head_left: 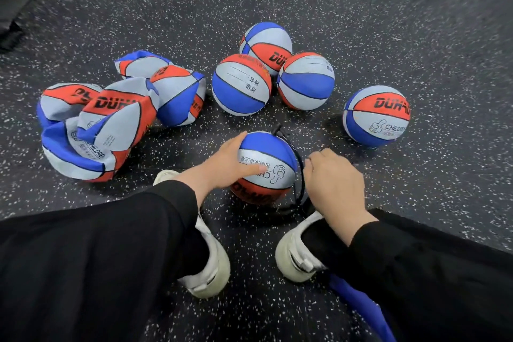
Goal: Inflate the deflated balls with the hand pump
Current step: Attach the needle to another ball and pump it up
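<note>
My left hand (226, 164) steadied the ball (268, 166), fingers spread. Right hand (334, 183) clamped the pump handle. The ball looked firm, prone to rolling.

White shoes (206, 266) on dark speckled floor (388, 22); black mat (16, 3) far left.

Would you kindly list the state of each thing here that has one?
Red, white and blue ball under the left hand: round, hose attached.
Four balls beyond: inflated.
Crumpled balls at left: deflated.
Black pump hose: plugged into the ball.
Left hand: resting on ball.
Right hand: gripping the pump.
</note>
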Action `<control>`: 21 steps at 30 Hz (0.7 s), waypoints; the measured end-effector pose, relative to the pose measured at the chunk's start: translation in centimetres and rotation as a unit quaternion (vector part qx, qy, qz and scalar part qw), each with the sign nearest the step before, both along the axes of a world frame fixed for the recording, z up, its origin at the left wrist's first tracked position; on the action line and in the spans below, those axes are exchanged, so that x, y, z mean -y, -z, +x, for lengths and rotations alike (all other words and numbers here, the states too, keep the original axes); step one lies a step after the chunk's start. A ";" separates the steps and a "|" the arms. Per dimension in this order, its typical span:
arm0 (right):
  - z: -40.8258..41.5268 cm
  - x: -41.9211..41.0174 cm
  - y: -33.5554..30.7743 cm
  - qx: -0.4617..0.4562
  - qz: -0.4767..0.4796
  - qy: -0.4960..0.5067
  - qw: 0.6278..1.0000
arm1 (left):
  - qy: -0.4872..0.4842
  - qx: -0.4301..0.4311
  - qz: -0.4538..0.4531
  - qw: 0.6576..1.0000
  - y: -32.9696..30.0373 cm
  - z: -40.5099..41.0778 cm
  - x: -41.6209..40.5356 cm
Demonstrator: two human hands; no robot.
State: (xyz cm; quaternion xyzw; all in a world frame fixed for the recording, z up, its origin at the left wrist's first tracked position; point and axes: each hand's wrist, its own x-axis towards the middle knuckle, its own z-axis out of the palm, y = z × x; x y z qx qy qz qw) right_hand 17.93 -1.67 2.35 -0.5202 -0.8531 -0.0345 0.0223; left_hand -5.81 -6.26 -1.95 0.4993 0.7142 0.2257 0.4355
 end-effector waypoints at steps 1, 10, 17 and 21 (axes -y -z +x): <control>0.0 0.6 0.8 0.027 -0.023 -0.012 0.999 | 0.000 0.000 -0.003 1.000 0.0 0.0 0.0; 1.3 -0.7 -1.4 0.055 -0.073 -0.021 0.996 | -0.002 0.006 -0.005 1.000 0.0 0.1 0.2; 0.1 -4.3 -8.7 -0.033 0.034 -0.034 0.998 | 0.002 0.007 -0.006 1.000 -0.4 -0.1 0.3; 0.1 -2.0 -4.6 -0.047 0.052 0.018 0.997 | 0.004 0.004 -0.008 1.000 0.0 -0.1 0.3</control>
